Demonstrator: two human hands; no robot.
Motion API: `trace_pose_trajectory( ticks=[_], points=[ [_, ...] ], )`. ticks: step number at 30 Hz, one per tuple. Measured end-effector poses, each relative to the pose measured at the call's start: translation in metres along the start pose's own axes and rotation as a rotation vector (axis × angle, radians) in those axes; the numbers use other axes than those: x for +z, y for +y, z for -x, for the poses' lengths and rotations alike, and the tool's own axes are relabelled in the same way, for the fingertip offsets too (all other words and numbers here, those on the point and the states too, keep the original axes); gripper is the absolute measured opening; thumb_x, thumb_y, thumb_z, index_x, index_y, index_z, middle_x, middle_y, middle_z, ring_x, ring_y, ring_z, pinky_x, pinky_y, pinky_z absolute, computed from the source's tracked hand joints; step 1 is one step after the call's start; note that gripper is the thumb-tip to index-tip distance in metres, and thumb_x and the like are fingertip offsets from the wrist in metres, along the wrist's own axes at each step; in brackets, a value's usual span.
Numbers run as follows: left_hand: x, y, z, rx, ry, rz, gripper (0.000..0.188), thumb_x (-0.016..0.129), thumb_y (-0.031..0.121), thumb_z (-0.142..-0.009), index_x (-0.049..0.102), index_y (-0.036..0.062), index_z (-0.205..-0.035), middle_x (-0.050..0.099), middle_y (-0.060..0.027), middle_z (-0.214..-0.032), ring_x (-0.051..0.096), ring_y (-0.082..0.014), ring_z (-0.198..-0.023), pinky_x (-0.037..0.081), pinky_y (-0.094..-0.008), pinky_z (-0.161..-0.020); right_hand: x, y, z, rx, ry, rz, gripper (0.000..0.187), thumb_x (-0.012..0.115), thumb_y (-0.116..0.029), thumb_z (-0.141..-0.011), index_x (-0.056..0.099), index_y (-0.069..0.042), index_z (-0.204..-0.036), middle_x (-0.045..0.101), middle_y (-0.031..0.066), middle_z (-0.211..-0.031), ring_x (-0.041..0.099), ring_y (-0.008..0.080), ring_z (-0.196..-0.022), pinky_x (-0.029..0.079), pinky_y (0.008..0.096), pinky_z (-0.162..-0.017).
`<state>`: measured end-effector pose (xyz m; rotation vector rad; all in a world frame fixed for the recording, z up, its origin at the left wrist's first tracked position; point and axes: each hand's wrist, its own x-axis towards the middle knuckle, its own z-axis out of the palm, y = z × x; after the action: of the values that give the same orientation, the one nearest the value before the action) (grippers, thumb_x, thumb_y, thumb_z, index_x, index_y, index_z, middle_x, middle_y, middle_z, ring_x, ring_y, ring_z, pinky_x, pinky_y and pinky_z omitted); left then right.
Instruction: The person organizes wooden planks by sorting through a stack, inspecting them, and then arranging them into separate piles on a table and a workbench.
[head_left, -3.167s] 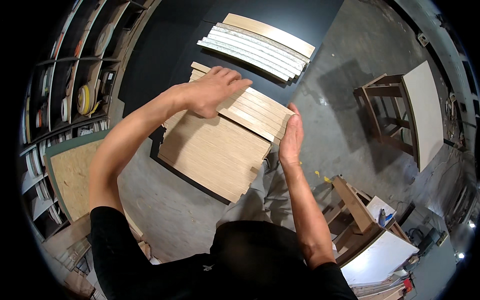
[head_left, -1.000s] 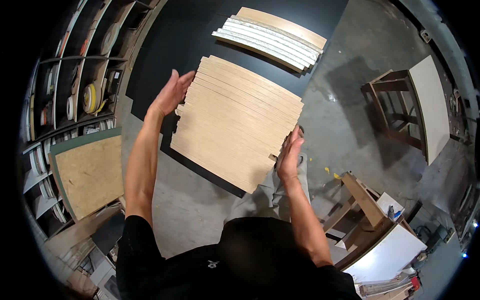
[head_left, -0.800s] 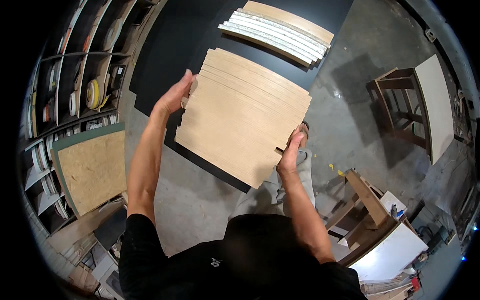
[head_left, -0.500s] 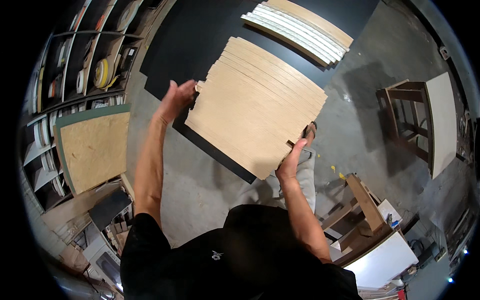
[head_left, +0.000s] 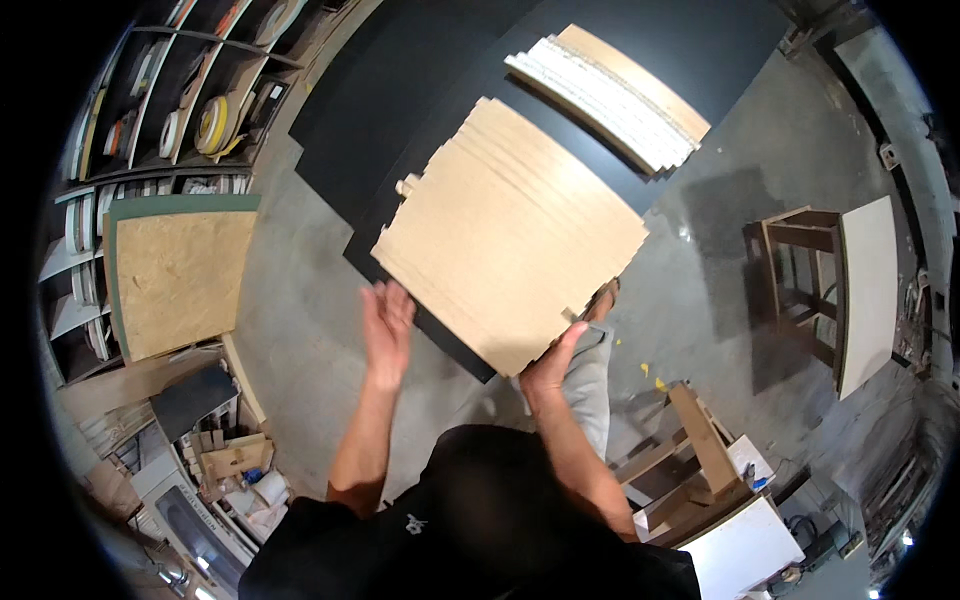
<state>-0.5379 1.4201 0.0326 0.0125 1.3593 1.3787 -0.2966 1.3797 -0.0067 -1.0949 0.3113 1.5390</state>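
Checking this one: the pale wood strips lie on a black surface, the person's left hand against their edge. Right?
Wrong hand: in the head view, the right hand is against the edge of the pale wood strips on the black surface.

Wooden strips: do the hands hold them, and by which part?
The right hand touches the wooden strips at their right ends; grip unclear. The left hand holds nothing.

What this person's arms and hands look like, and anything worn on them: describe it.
The left hand and right hand are ungloved, and both forearms are bare up to the sleeves of a black shirt, which bears a small pale emblem. No watch shows. Rings cannot be made out: the left hand is blurred, the right partly hidden.
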Motion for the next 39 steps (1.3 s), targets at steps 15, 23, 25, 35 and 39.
trace_pose_trajectory(
  ticks=[15,23,25,35,39],
  points=[
    [0.067,-0.031,0.059,0.146,0.218,-0.438,0.063,0.058,0.039,-0.098,0.037,0.0027,-0.145,0.041,-0.0141,-0.148,0.042,-0.0250,-0.134,0.034,-0.0358,-0.112,0.010,-0.208,-0.086,-0.808,0.090,1.047,0.084,0.070,-0.038,-0.090,0.029,0.007,-0.148,0.031,0.0251,-0.154,0.031,0.0337,-0.143,0.025,0.0425,-0.117],
    [0.287,0.008,0.012,1.011,-0.666,-1.677,0.069,0.069,0.006,-0.082,0.040,-0.0015,-0.144,0.029,-0.0199,-0.155,0.029,-0.0392,-0.143,0.028,-0.0506,-0.117,0.114,-0.317,-0.226,-1.285,-0.106,1.690,0.066,0.073,-0.028,-0.080,0.050,0.006,-0.132,0.045,0.0295,-0.140,0.042,0.0454,-0.129,0.035,0.0511,-0.108],
    [0.336,-0.006,-0.031,1.166,-0.788,-1.829,0.072,0.066,0.001,-0.078,0.038,-0.0028,-0.144,0.028,-0.0202,-0.156,0.026,-0.0401,-0.145,0.025,-0.0508,-0.119,0.125,-0.322,-0.244,-1.238,-0.112,1.743,0.057,0.073,-0.025,-0.079,0.058,0.005,-0.125,0.051,0.0278,-0.134,0.047,0.0452,-0.123,0.038,0.0521,-0.104],
    [0.424,-0.046,-0.116,1.261,-1.127,-2.240,0.080,0.065,-0.005,-0.070,0.035,-0.0029,-0.144,0.044,-0.0217,-0.137,0.039,-0.0384,-0.133,0.027,-0.0460,-0.118,0.161,-0.343,-0.247,-0.738,-0.229,2.011,0.036,0.071,-0.019,-0.079,0.064,-0.001,-0.109,0.065,0.0179,-0.108,0.062,0.0351,-0.103,0.047,0.0463,-0.090],
    [0.431,-0.043,-0.126,1.110,-1.197,-2.314,0.074,0.071,-0.001,-0.062,0.046,-0.0020,-0.131,0.046,-0.0214,-0.134,0.041,-0.0397,-0.130,0.034,-0.0454,-0.114,0.147,-0.338,-0.238,-0.531,-0.400,1.540,0.054,0.071,-0.032,-0.084,0.057,0.002,-0.123,0.063,0.0253,-0.120,0.060,0.0400,-0.113,0.046,0.0462,-0.096]
  ],
)
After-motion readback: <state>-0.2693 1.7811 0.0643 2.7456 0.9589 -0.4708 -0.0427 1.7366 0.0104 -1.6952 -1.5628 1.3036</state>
